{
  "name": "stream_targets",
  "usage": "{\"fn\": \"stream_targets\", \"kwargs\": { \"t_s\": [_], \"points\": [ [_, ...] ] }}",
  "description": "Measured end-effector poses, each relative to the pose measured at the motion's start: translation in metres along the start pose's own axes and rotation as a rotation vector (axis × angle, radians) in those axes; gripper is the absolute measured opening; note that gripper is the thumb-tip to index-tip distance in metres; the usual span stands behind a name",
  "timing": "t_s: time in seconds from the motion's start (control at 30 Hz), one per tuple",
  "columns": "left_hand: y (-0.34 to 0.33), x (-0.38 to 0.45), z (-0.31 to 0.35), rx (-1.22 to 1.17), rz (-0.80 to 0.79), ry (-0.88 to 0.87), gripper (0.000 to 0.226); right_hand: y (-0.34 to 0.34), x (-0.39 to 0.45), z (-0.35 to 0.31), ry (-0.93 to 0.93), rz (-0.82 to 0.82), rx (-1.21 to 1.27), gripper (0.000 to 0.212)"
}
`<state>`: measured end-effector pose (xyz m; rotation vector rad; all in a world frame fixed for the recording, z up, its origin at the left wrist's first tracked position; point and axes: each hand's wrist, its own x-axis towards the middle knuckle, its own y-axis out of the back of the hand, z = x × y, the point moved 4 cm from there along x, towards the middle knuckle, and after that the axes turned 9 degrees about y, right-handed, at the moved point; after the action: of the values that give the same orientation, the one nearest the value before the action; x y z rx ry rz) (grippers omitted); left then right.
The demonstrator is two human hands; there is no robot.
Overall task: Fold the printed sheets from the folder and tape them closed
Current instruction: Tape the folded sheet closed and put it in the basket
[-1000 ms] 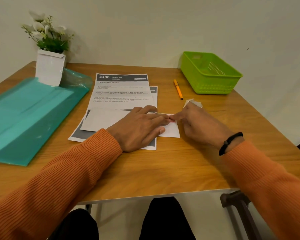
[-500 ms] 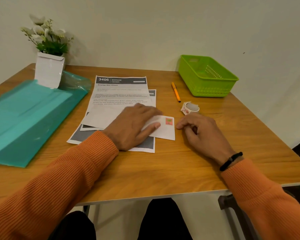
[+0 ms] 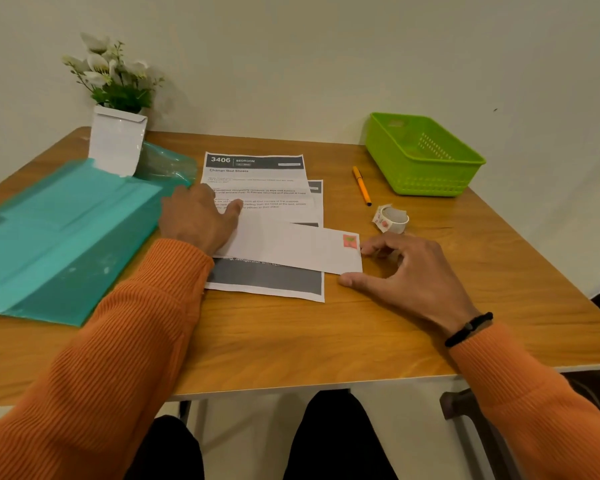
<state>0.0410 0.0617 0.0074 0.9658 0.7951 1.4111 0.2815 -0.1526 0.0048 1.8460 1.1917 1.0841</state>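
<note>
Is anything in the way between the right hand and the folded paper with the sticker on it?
No, nothing visible is. The right hand lies at the end of the folded paper nearest the sticker, its fingers touching that edge. The tape roll sits farther back on the table, off to the side.

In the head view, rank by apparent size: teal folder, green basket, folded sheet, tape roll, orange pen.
1. teal folder, though it lies nearer the camera.
2. and 3. green basket and folded sheet: look alike, unranked.
4. and 5. tape roll and orange pen: too close to rank.
</note>
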Motion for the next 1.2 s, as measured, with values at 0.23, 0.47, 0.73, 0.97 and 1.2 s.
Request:
{"fn": "stream_targets", "kwargs": {
  "t_s": [0.23,0.47,0.73,0.97,1.2],
  "points": [
    [0.003,0.006,-0.002,-0.110,-0.072,-0.019,0.069,0.002,0.002,0.002,-0.063,0.010,0.155,0.059],
    [-0.005,0.006,-0.006,0.110,-0.130,-0.012,0.076,-0.002,0.004,0.003,-0.064,0.022,0.367,0.052],
    [-0.005,0.010,-0.006,0.070,-0.100,-0.024,0.077,-0.008,0.010,-0.005,-0.356,0.283,1.063,0.057],
    [-0.008,0.011,-0.010,0.066,-0.100,-0.020,0.076,-0.007,0.017,-0.016,-0.349,0.202,0.324,0.050],
    [-0.003,0.010,-0.009,-0.010,-0.094,-0.005,0.066,-0.002,0.019,-0.034,-0.465,0.114,0.607,0.057]
  ]
}}
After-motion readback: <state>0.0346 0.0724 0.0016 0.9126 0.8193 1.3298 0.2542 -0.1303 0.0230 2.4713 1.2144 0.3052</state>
